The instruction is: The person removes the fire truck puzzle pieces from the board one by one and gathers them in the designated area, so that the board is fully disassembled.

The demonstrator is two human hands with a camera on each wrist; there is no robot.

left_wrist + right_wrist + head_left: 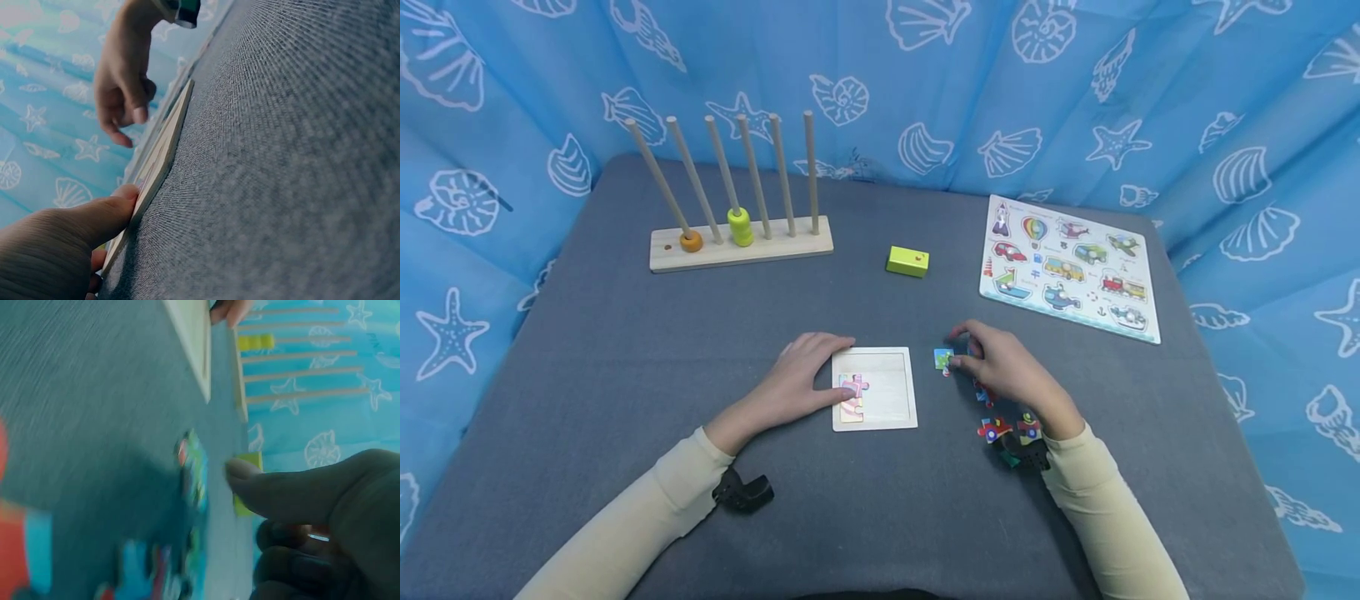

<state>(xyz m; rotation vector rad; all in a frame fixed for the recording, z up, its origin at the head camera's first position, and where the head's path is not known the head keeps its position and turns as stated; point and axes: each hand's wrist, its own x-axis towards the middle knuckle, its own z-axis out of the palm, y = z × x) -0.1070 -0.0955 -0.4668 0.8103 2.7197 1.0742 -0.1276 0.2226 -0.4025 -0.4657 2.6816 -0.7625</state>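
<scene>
My left hand [795, 375] holds the left side of a square wooden puzzle tray [912, 387]. Its thumb lies over pink jigsaw pieces [852, 408] inside the tray, and its fingers are at the upper left corner. To the right of the tray, my right hand [1000, 362] hovers with thumb and fingers bent but apart, nothing seen between them. A blue-green jigsaw piece [943, 358] lies by its thumb tip. More colourful pieces [995, 430] lie below that hand and wrist, partly hidden; in the right wrist view, blurred pieces [195, 469] lie beneath the thumb.
A wooden peg stand [741, 246] with orange and yellow-green beads stands at the back left. Behind the tray lies a yellow-green block [907, 262]. A vehicle picture board [1067, 267] lies at the back right, before a blue shell-patterned curtain [985, 100].
</scene>
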